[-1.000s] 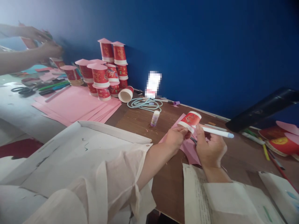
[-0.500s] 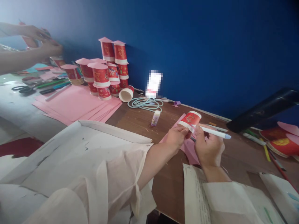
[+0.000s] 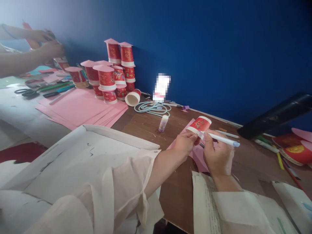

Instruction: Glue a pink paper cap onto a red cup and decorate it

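A red paper cup (image 3: 200,124) with a white rim lies tilted in my left hand (image 3: 187,143), whose fingers pinch it near the rim. My right hand (image 3: 218,154) grips a white marker pen (image 3: 223,138), its tip against the cup's white band. Pink paper (image 3: 200,158) lies beneath both hands on the brown table (image 3: 177,185). A glue stick (image 3: 163,123) stands upright to the left of my left hand.
Stacked red cups with pink paper tops (image 3: 106,78) stand by the wall, near a pink paper stack (image 3: 80,107). A cup (image 3: 133,97) lies sideways beside a coiled cable (image 3: 148,108). A black cylinder (image 3: 275,113) leans right. Another person's hands (image 3: 50,47) work at far left.
My hands keep hold of the cup and the marker; the marker's back end has dipped slightly. At far left, the other person's hands have shifted a little.
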The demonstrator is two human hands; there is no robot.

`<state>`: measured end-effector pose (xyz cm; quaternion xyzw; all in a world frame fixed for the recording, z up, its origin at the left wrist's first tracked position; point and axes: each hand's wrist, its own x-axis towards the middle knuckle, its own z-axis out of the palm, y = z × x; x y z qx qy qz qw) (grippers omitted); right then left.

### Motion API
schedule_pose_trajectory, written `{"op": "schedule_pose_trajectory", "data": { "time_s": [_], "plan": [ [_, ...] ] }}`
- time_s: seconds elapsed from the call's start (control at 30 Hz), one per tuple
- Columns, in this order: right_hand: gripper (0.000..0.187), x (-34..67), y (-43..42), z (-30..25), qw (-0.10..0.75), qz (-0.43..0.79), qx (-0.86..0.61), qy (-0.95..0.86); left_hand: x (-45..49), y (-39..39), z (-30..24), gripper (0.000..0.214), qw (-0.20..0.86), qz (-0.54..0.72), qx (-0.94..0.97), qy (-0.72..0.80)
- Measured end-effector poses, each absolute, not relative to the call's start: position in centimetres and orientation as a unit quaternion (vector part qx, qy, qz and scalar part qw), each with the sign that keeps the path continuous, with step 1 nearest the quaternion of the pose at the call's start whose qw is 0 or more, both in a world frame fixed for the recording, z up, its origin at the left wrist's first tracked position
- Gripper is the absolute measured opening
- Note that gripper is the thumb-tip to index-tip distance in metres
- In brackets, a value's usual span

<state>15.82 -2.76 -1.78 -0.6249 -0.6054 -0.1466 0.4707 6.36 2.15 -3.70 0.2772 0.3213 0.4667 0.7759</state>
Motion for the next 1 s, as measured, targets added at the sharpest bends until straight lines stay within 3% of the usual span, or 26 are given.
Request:
{"op": "schedule_pose_trajectory", "data": {
  "time_s": [0.3, 0.47, 1.0],
  "plan": [
    [0.021, 15.5, -3.1, -1.5, 0.475, -0.158, -0.575, -0.648, 6.2, 2.1, -4.0, 0.015, 0.761, 0.486, 0.292, 0.314],
    [0.019, 15.7, -3.6, -1.6, 0.515, -0.162, -0.583, -0.607, 6.2, 2.0, -3.5, 0.015, 0.78, 0.483, 0.251, 0.307],
    [0.021, 15.9, -3.9, -1.6, 0.51, -0.125, -0.655, -0.543, 6.1, 1.9, -2.7, 0.02, 0.796, 0.465, 0.211, 0.325]
  ]
}}
